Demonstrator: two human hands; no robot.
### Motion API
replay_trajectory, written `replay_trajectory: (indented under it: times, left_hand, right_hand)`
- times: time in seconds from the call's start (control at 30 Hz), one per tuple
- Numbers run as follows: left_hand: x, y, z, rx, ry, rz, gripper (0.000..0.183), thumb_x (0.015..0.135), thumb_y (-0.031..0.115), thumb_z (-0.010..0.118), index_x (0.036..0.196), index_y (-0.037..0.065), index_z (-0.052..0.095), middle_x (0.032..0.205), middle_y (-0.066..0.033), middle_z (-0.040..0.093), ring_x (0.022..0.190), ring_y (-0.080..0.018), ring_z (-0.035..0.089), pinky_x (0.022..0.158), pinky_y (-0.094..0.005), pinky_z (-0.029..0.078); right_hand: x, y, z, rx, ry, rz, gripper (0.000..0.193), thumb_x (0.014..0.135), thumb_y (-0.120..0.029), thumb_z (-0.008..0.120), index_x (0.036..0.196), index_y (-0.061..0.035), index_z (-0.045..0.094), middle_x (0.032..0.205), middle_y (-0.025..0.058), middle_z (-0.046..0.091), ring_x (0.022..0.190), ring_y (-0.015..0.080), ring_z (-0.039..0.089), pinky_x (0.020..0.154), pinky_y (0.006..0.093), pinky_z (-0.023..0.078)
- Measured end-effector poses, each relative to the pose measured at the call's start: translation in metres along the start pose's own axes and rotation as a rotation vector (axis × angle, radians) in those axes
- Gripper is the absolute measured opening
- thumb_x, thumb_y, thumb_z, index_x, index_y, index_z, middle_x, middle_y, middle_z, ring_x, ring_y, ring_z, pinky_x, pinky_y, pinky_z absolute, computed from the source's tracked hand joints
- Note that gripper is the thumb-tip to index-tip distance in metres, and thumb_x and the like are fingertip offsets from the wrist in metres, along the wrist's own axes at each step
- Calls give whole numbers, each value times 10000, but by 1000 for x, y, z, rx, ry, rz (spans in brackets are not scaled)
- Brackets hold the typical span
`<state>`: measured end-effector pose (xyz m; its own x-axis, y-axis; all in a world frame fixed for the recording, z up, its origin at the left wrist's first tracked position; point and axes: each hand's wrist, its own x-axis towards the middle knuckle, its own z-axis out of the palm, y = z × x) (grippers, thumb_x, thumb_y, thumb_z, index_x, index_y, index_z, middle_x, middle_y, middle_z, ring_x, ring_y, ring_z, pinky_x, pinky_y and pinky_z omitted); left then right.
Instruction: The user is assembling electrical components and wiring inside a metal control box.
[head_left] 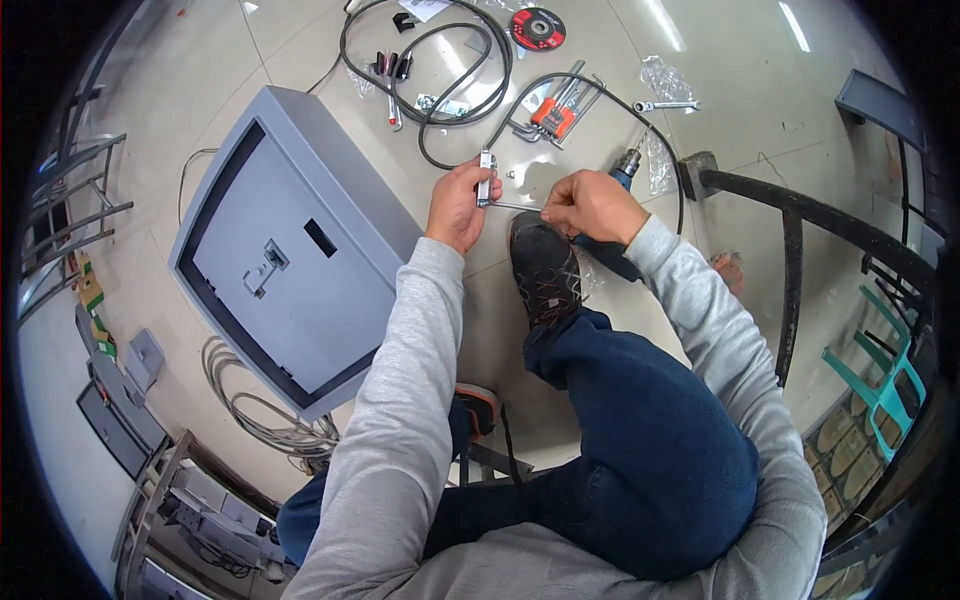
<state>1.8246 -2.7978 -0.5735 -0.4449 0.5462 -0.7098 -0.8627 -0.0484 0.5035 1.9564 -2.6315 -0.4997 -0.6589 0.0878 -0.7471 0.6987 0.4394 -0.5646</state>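
My left hand (461, 205) is closed around a small silver metal latch-like piece (486, 180), held upright above the floor. Between the closed fingers of my right hand (596, 207) is a thin metal rod-like tool (515, 206). Its tip meets the lower end of the silver piece; its other end is hidden in my fingers. Left of my hands, a grey metal cabinet (350, 180) lies with its door (330, 310) facing up. A latch (266, 266) sits on that door beside a rectangular cutout. Just beneath the tool is my dark shoe (544, 262).
Beyond my hands lie coiled black cable (507, 70), an orange-holder hex key set (553, 117), a combination wrench (667, 106) and a red-black disc (538, 29). A blue power drill (624, 170) rests by my right hand. Black metal bars (791, 260) and a green chair (880, 375) stand right.
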Motion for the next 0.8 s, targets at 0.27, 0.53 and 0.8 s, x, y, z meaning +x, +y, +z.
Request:
replay_trajectory:
  times: [0.27,0.53,0.8]
  left_hand:
    - [0,2,3,-36,19,-1,342,850,-60,596,1181,-117,530,927,-162,604,770,-200,602,676,-282,533]
    - [7,-2,-2,-36,28,-11,375,862,-68,602,1213,-128,487,964,-182,583,790,-215,610,701,-304,564]
    - [3,-1,2,-34,91,-20,302,898,-59,592,1184,-108,509,931,-166,609,780,-217,636,737,-324,594]
  right_hand:
    - [15,3,9,-203,275,-176,185,862,-219,699,869,-37,736,736,77,692,631,225,605,662,334,487]
    - [32,2,-1,-210,229,-199,189,842,-242,704,876,-62,750,767,92,710,717,295,650,726,383,513]
    - [43,0,-3,-223,201,-259,184,894,-218,672,865,-57,755,701,28,696,625,220,610,671,324,498]
